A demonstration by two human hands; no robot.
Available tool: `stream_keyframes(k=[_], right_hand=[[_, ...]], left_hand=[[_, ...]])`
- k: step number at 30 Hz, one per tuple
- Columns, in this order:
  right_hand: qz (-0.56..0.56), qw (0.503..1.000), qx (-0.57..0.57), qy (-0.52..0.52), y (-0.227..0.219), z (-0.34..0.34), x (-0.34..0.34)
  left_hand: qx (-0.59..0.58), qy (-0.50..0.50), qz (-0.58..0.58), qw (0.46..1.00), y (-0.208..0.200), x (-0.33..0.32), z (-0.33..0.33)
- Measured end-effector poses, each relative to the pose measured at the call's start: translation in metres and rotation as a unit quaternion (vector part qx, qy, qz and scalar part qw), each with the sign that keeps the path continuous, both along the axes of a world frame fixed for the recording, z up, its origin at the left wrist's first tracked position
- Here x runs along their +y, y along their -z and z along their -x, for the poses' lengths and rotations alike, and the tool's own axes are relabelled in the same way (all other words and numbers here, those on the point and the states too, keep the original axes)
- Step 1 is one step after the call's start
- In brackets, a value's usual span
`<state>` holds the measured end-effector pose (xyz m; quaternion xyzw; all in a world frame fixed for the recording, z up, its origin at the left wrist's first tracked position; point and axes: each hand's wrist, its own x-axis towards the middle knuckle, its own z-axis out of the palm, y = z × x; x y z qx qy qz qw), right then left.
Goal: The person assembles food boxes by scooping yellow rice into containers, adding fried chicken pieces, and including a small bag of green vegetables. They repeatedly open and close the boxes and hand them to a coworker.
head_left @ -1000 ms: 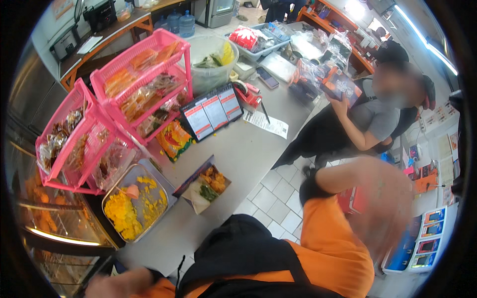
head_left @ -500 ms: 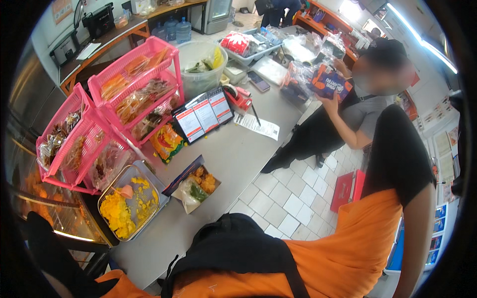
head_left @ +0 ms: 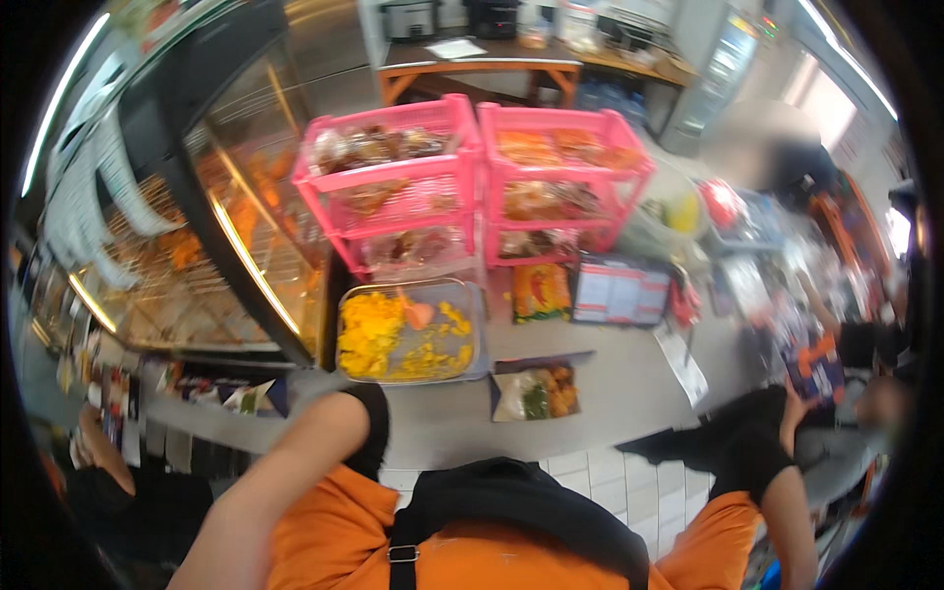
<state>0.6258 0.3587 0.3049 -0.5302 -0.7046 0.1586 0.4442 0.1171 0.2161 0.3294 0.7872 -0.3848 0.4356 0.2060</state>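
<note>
Neither of my hands shows; both of my forearms, the left [head_left: 265, 492] and the right [head_left: 789, 516], bend at the elbow and run down out of the picture. In front of me on the grey counter [head_left: 629, 393] lies an open food box [head_left: 511, 367] with a dark lid. It holds fried brown pieces [head_left: 562, 390], something green and a whitish bag. To its left, a metal tray [head_left: 478, 339] carries yellow rice [head_left: 369, 332] and a pinkish-orange scoop [head_left: 420, 315].
Pink racks [head_left: 388, 175] of packaged food stand behind the tray. A lit glass display case [head_left: 246, 236] is at left. A tablet [head_left: 619, 290], a snack packet [head_left: 541, 293] and a paper [head_left: 680, 364] lie right. A co-worker at right holds a dark printed box [head_left: 818, 370]; another person's arm [head_left: 106, 447] shows at far left.
My view has swung left, bringing the display case and the person at far left into sight. My left forearm now shows clearly. The food box and tray stay put on the counter.
</note>
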Motion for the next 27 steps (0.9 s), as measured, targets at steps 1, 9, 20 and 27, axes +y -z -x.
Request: stream_keyframes(k=[1, 9, 20, 27], right_hand=[[-0.015, 0.997, 0.048, -0.057, 0.000, 0.025, -0.003], [-0.021, 0.878, -0.057, -0.474, 0.002, 0.306, 0.124], [0.203, 0.801, -0.452, -0.337, 0.108, 0.574, 0.363], [0.194, 0.870, 0.036, -0.452, 0.074, 0.534, 0.346]], left_hand=[[-0.038, -0.049, 0.084, 0.995, 0.025, 0.003, -0.002], [-0.032, -0.548, 0.621, 0.560, 0.141, 0.012, 0.016], [-0.095, -0.417, 0.799, 0.422, 0.219, -0.038, 0.012], [-0.054, -0.426, 0.785, 0.446, 0.210, 0.015, 0.054]])
